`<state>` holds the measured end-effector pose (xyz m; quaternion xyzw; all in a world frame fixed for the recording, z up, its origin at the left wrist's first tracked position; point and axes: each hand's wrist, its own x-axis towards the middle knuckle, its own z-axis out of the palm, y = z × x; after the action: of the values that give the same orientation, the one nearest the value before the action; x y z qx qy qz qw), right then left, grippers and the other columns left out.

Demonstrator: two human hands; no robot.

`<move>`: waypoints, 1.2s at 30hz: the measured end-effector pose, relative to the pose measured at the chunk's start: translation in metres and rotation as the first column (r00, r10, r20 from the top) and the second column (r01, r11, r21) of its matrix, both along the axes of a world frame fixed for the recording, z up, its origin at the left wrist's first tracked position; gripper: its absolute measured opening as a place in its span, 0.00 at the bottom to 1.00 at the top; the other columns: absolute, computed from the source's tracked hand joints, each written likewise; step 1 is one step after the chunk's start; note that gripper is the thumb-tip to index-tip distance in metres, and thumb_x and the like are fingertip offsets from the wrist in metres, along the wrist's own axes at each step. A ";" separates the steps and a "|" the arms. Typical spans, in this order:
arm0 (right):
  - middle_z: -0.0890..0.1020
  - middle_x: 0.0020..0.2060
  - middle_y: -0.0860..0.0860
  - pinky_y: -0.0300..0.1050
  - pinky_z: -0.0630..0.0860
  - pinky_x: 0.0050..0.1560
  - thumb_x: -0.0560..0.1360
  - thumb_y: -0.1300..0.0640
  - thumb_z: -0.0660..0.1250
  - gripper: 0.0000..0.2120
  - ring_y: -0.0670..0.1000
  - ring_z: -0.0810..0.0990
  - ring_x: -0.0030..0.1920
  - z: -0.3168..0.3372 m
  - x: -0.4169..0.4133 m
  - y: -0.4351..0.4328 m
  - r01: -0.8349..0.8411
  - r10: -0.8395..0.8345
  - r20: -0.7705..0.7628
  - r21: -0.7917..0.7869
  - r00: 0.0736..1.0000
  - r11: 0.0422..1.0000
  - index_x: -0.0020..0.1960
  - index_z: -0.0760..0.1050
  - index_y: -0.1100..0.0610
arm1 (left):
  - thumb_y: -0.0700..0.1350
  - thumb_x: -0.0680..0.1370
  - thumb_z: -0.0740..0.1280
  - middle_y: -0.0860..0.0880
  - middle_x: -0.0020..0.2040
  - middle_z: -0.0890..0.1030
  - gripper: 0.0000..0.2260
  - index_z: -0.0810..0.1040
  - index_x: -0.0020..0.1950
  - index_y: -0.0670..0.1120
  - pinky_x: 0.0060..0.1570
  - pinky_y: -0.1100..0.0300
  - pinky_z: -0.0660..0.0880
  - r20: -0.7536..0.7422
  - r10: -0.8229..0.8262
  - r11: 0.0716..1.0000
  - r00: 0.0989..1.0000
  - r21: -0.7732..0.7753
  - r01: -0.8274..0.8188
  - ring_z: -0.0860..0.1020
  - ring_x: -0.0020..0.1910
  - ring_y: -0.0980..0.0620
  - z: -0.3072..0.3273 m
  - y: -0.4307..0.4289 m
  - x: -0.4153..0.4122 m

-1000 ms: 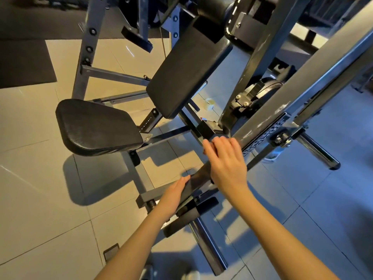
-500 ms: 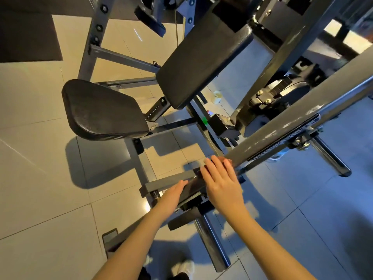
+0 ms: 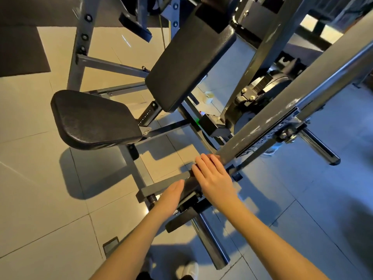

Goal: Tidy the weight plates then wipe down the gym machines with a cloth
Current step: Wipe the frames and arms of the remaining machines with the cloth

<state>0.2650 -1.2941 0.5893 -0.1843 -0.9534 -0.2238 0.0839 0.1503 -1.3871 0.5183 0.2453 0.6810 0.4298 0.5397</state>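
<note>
A plate-loaded gym machine fills the view, with a black seat [image 3: 90, 120] and a slanted black back pad [image 3: 189, 63]. Its grey lever arm [image 3: 282, 110] runs from top right down to the middle. My right hand [image 3: 214, 176] lies flat on top of the arm's lower end, fingers straight and together. My left hand [image 3: 171, 194] presses against the left side of the same end, near a grey cross bar [image 3: 165, 183]. No cloth shows under either hand. A dark round plate [image 3: 268, 83] sits behind the upright.
Two bare chrome weight pegs stick out, one at the right [image 3: 319, 146] and one low by my feet [image 3: 210, 243]. The floor is pale tile [image 3: 36, 199], with a dark mat [image 3: 18, 51] at top left. A small white cup [image 3: 209, 97] stands under the machine.
My right hand has slid down the lever arm toward its lower end, away from the label plate. My left hand stays at that end. The view has shifted slightly.
</note>
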 end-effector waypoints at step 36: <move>0.77 0.65 0.56 0.61 0.57 0.72 0.71 0.55 0.73 0.23 0.61 0.72 0.69 0.089 0.028 0.039 0.038 -0.036 -0.013 0.163 0.999 0.986 0.64 0.77 0.57 | 0.47 0.84 0.53 0.60 0.72 0.66 0.17 0.63 0.74 0.58 0.74 0.57 0.57 0.044 -0.010 0.932 0.999 0.362 -0.006 0.61 0.72 0.64 0.083 0.028 0.029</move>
<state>0.2931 -1.2548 0.6780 -0.1955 -0.9279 -0.3016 0.0995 0.1797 -1.3587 0.6017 0.3314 0.5777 0.5528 0.5008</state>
